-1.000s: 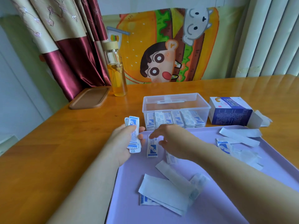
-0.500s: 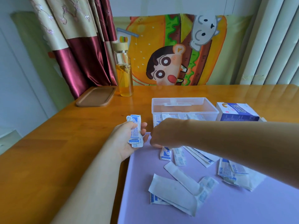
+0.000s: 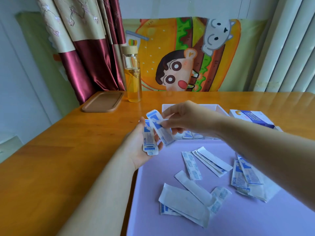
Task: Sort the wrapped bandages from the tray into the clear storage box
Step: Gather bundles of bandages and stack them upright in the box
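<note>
Wooden worktop (image 3: 51,159), lilac tray (image 3: 170,223) lower right, left hand (image 3: 136,150), fingers clasping bandage stack (image 3: 149,143), right hand (image 3: 185,116), fingers pinching one wrapped bandage (image 3: 159,128)

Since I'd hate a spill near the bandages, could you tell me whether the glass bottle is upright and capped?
Upright and capped: the glass bottle stands on the table, its wooden cap in place.

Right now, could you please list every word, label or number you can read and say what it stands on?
"创口贴" (probably): on the stack of wrapped bandages in the left hand.
Single bandage pinched by the right hand: print blurred.
Loose wrappers on the tray: small print unreadable.
Blue carton: lettering too blurred.
</note>
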`<state>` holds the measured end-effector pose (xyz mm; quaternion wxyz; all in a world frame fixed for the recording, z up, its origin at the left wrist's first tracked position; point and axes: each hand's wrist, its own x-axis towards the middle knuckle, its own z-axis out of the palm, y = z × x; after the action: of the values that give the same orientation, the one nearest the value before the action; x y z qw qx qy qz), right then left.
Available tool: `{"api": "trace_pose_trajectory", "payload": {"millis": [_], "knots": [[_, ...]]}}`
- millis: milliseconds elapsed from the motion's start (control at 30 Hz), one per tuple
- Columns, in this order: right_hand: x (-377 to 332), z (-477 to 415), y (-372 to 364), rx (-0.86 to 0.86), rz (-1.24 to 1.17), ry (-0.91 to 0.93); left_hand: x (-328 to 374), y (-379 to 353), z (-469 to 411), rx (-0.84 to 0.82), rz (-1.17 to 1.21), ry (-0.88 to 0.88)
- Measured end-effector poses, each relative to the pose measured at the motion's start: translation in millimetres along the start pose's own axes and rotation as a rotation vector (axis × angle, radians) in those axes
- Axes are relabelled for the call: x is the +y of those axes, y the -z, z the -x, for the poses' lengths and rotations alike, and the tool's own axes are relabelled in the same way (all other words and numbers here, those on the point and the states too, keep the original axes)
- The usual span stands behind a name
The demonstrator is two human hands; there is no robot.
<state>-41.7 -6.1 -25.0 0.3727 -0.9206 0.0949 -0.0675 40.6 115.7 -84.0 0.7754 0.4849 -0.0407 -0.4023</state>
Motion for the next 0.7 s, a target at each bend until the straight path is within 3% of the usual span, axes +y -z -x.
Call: {"api": "trace_pose_trajectory", "payload": {"millis": [67,200,433,500,600,700], "knots": [[-1,-3,-11,0.105,-0.153,-0.065,-4,-6,3,-0.043,0.004,0.006],[6,-8,-33,0.242,-0.040,-0.076,-8,-11,6,-0.079,0.114,0.055],[16,3,-35,0.429,-0.117,-0.049,-10,-9,1,-0.004,0.219,0.016],[20,15,-37,0.326,-0.198,-0.155,-6,-7,-1,-0.004,0.273,-0.005],[23,30,-46,0.066,-0.526,-0.332,-5,-5,-1,-0.028,0.300,-0.028],[20,32,-52,0.000,-0.672,-0.322,-7,-5,0,-0.066,0.316,-0.045]]}}
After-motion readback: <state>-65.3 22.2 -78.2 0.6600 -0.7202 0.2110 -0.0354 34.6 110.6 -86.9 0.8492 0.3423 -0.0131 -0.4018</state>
